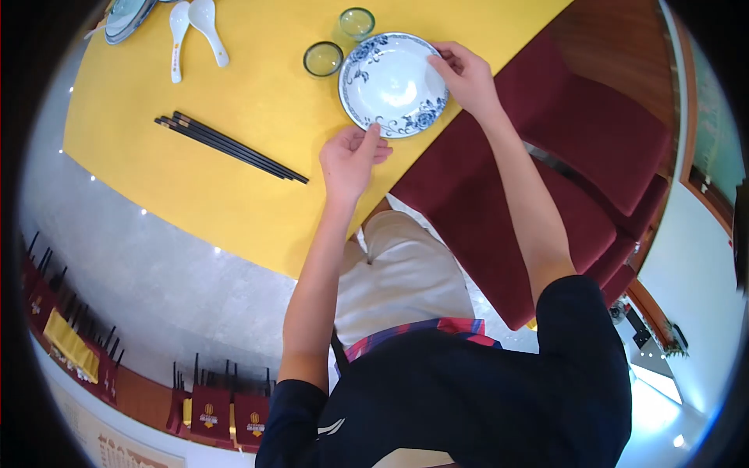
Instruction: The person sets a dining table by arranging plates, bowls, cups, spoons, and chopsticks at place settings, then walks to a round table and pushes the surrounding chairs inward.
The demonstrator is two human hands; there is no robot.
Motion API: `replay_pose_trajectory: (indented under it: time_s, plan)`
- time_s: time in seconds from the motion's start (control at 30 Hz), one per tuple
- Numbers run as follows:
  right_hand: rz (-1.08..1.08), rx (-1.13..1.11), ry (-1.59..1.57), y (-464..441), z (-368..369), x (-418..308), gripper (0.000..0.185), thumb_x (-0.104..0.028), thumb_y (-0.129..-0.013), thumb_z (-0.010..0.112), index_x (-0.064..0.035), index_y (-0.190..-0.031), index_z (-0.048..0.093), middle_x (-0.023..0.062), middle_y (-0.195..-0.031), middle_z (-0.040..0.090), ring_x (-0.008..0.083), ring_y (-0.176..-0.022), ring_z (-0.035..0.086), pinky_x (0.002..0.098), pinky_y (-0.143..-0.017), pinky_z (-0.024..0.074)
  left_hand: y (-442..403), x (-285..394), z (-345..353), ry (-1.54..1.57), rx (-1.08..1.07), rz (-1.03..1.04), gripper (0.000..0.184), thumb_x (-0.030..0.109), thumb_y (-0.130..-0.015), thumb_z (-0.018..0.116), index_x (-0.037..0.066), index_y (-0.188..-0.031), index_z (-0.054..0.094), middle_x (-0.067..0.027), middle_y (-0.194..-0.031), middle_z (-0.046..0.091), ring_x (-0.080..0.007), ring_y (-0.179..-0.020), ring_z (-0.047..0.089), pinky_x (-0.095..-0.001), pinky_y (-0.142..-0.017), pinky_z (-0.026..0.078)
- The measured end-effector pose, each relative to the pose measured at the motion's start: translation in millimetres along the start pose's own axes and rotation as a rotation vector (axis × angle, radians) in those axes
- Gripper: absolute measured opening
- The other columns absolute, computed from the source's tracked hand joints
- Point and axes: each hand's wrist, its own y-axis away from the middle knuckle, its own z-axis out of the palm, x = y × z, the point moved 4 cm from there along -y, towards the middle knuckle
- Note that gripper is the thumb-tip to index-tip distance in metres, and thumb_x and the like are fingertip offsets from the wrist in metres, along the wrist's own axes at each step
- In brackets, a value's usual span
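A white plate with a blue floral pattern (394,84) is held between both hands over the edge of the yellow table. My left hand (355,160) grips its near rim, thumb on top and fingers underneath. On the right side of the rim, my right hand (466,78) pinches it with the thumb above. Two small glasses stand just beyond the plate, one (323,59) at its left and one (356,24) behind it. Black chopsticks (230,147) lie to the left of my left hand.
The yellow tablecloth (257,93) also carries two white spoons (207,30) and stacked dishes (129,17) at the far left. Dark red chairs (499,203) stand against the table's right side. More chairs (211,409) are in the background at the lower left.
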Motion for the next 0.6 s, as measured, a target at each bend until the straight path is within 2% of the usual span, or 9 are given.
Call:
replay_pose_trajectory:
  time_s: [0.07,0.17,0.43,0.6]
  plan:
    - [0.005,-0.010,-0.011,5,-1,2,0.023,-0.012,-0.088,0.067,0.0009,-0.108,0.066,0.0045,-0.086,0.068,0.0087,-0.073,0.061,0.0231,-0.068,0.0508,3,2,1,-0.088,0.053,0.067,0.028,0.018,-0.092,0.063,-0.008,-0.081,0.062,-0.0164,-0.075,0.068,-0.0185,-0.065,0.069,-0.0260,-0.058,0.056]
    - [0.031,-0.033,-0.218,4,4,9,0.023,-0.012,-0.091,0.065,0.0018,-0.110,0.065,0.0019,-0.088,0.066,0.0061,-0.073,0.058,0.0212,-0.068,0.0494,-2,2,0,-0.042,0.056,0.099,0.030,0.018,-0.092,0.063,-0.010,-0.081,0.061,-0.0165,-0.073,0.068,-0.0191,-0.066,0.070,-0.0268,-0.058,0.056]
    - [0.111,-0.096,-0.304,5,-2,-5,0.028,-0.015,-0.092,0.065,0.0041,-0.112,0.064,0.0031,-0.093,0.066,0.0072,-0.081,0.058,0.0214,-0.074,0.0482,8,1,5,0.098,0.086,0.228,0.030,0.016,-0.093,0.061,-0.011,-0.081,0.061,-0.0175,-0.075,0.069,-0.0209,-0.066,0.070,-0.0297,-0.058,0.058]
    - [0.120,-0.070,-0.348,4,-2,-5,0.030,-0.018,-0.089,0.069,0.0048,-0.109,0.066,0.0039,-0.090,0.067,0.0089,-0.081,0.059,0.0231,-0.074,0.0483,7,1,5,0.005,0.105,0.228,0.030,0.017,-0.093,0.061,-0.010,-0.080,0.061,-0.0172,-0.073,0.069,-0.0199,-0.064,0.070,-0.0287,-0.056,0.057]
